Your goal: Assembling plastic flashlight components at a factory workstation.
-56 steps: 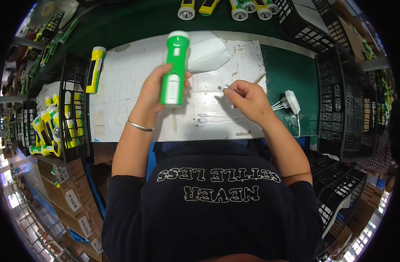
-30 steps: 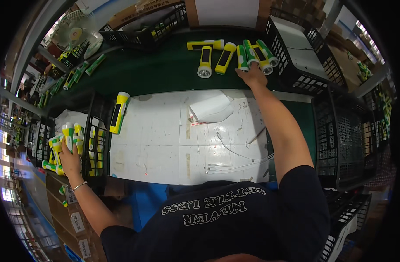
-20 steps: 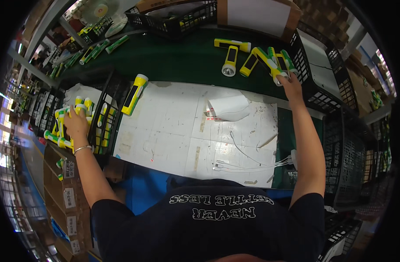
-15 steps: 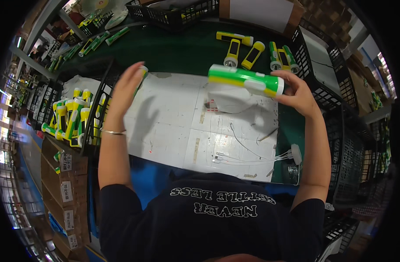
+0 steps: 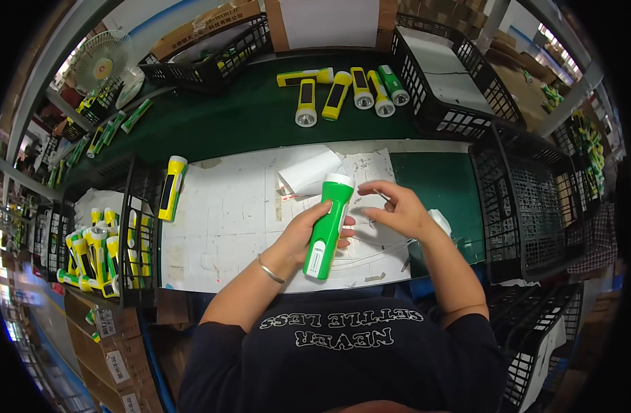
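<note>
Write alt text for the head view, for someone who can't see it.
A person's left hand holds a green flashlight with a white head above a white work surface, the right hand raised beside it. More flashlights lie in a black crate at left and on the green table beyond.

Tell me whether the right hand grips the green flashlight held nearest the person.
No, the left hand is wrapped around the green flashlight.

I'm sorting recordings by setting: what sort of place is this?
Likely a factory or workshop: similar flashlights lie on a green worktop, more are piled in the black crate at left, and the left hand holds a green flashlight.
</note>
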A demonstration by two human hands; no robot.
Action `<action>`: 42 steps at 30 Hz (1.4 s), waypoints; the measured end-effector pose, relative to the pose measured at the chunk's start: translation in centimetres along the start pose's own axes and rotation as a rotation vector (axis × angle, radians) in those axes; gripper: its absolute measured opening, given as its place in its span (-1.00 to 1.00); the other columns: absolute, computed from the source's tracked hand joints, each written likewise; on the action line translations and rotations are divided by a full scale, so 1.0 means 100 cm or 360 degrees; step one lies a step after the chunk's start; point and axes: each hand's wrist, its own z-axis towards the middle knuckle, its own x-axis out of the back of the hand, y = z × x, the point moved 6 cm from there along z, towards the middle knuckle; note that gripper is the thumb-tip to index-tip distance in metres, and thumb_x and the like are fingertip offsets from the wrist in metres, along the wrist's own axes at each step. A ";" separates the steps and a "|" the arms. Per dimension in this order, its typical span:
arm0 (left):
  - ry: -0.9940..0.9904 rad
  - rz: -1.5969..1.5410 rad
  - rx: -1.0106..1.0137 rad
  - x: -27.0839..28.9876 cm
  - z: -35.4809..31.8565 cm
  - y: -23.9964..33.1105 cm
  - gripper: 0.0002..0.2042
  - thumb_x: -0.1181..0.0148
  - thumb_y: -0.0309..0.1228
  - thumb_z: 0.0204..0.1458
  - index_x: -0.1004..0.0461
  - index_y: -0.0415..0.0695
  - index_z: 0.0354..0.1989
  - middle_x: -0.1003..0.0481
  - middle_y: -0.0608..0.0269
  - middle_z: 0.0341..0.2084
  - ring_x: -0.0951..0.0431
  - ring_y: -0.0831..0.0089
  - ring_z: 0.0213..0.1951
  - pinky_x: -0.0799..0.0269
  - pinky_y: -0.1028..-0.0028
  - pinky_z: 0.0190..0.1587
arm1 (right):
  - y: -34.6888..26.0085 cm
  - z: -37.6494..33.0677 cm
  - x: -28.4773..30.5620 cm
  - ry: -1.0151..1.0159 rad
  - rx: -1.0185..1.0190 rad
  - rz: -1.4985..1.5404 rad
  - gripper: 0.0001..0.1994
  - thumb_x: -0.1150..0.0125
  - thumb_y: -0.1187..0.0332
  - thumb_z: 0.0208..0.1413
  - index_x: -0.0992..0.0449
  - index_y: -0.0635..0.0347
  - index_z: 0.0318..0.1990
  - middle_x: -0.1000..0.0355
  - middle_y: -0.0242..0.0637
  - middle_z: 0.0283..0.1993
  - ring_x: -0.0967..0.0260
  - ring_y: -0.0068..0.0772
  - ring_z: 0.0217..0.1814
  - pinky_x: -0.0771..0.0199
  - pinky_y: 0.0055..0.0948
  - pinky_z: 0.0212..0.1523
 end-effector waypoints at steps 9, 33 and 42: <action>0.0293 0.0069 -0.0233 0.014 0.011 0.011 -0.58 0.11 -0.04 0.14 -0.31 -0.18 -0.11 -0.44 0.17 -0.38 -0.47 0.48 -0.47 -0.46 0.50 -0.47 | 0.015 -0.025 -0.025 0.0069 -0.0286 0.0256 -0.69 -0.24 0.30 -0.04 -0.46 0.19 -0.13 -0.45 -0.42 -0.26 -0.20 -0.81 -0.48 -0.24 -0.70 -0.46; -0.0337 -0.0531 0.0000 0.006 0.034 0.000 -0.49 -0.08 -0.14 0.06 -0.18 -0.11 0.14 -0.38 0.04 -0.09 -0.41 0.19 -0.05 -0.37 0.13 0.03 | 0.005 -0.077 -0.135 -0.0747 -0.0802 0.1813 -0.66 -0.15 0.19 -0.04 -0.28 0.15 -0.17 -0.41 -0.19 -0.38 -0.33 -0.50 -0.35 -0.28 -0.57 -0.36; 0.0133 0.0264 -0.0026 -0.008 0.037 0.015 -0.60 -0.22 -0.35 -0.05 -0.30 -0.15 -0.04 -0.42 0.11 -0.27 -0.49 0.28 -0.19 -0.49 0.21 -0.18 | 0.021 -0.073 -0.136 -0.0362 -0.0724 0.1218 -0.77 -0.13 0.23 0.07 -0.37 0.20 -0.27 -0.43 -0.30 -0.41 -0.35 -0.54 -0.34 -0.31 -0.56 -0.29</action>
